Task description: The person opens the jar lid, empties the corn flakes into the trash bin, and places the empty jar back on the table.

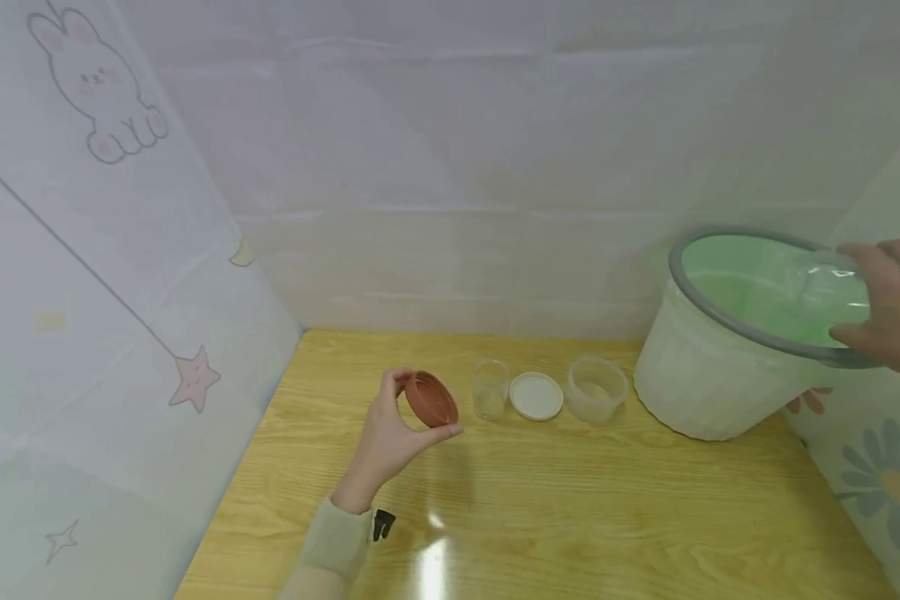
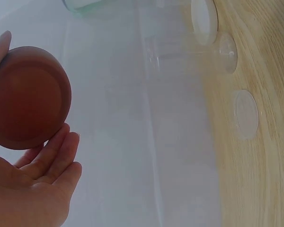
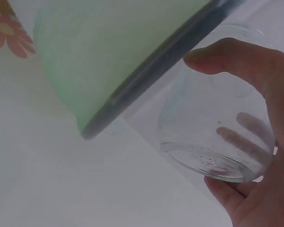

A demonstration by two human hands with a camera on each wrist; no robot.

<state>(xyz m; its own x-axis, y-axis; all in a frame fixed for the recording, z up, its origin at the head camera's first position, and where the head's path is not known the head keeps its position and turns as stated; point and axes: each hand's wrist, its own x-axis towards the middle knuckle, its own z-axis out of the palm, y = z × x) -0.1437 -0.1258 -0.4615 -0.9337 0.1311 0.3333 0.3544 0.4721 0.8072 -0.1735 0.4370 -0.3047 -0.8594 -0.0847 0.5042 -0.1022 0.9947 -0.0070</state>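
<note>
My left hand (image 1: 386,433) pinches a reddish-brown round lid (image 1: 431,400) by its edge, thumb on one side and fingers on the other, tilted above the table. In the left wrist view the lid (image 2: 28,97) shows its flat round face. At the far right, my right hand (image 1: 896,308) grips a clear glass jar (image 3: 213,123) over the mouth of a pale bin (image 1: 708,375) with a grey rim. From the right wrist camera, the jar is tilted beside the rim (image 3: 146,71), thumb on one side and fingers round the other.
Along the back of the wooden table (image 1: 570,517) stand a clear cup (image 1: 491,389), a white round lid (image 1: 536,396) lying flat, and a clear round tub (image 1: 597,389) near the bin. A clear disc (image 2: 246,114) lies on the table in the left wrist view. Cloth-covered walls (image 1: 435,167) enclose the table.
</note>
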